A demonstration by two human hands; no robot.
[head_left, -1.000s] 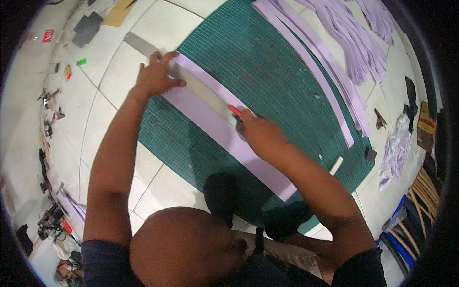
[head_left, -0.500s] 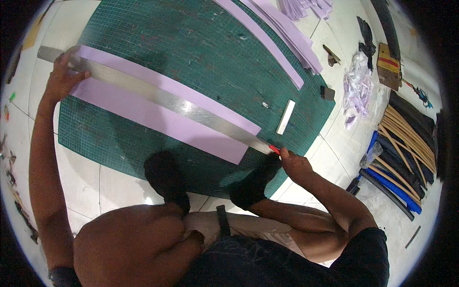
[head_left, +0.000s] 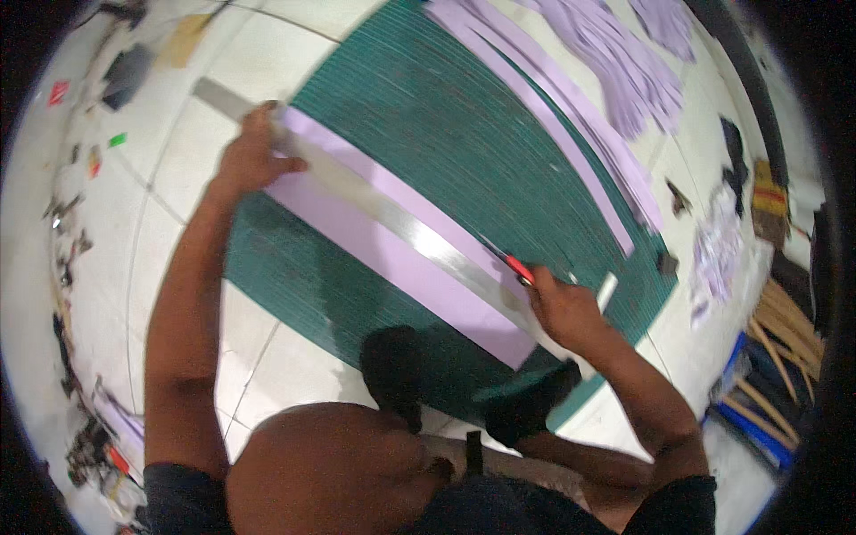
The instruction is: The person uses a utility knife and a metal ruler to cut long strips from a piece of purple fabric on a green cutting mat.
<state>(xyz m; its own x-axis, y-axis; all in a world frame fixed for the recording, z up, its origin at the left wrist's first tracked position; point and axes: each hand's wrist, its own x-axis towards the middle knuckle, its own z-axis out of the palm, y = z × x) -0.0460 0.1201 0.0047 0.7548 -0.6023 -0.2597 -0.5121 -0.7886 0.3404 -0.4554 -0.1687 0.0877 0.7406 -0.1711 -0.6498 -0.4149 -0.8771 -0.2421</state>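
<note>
A long metal ruler point(head_left: 392, 214) lies slantwise over a lilac sheet point(head_left: 374, 259) on a green cutting mat point(head_left: 428, 134). Near the ruler's far-left end, my left hand point(head_left: 251, 153) presses down on it, its thumb stretched out and its fingers bent over the metal. My right hand point(head_left: 566, 308) is closed round a red-handled cutter knife point(head_left: 520, 269). Its thin blade points up and left, at the lilac strip along the ruler's far edge. The ruler's right end is partly hidden under my right hand.
Cut lilac strips point(head_left: 571, 134) lie at the mat's far right, with a larger bundle point(head_left: 615, 71) beyond. A white bar point(head_left: 608, 292) and a dark block point(head_left: 667, 263) sit near its right edge. Wooden sticks point(head_left: 789, 325) lie farther right. My foot point(head_left: 535, 401) rests at the near edge.
The cutter knife has moved from the ruler's right end up and left along its far edge, onto the lilac sheet. My left hand stays on the ruler. The whole view has shifted and turned.
</note>
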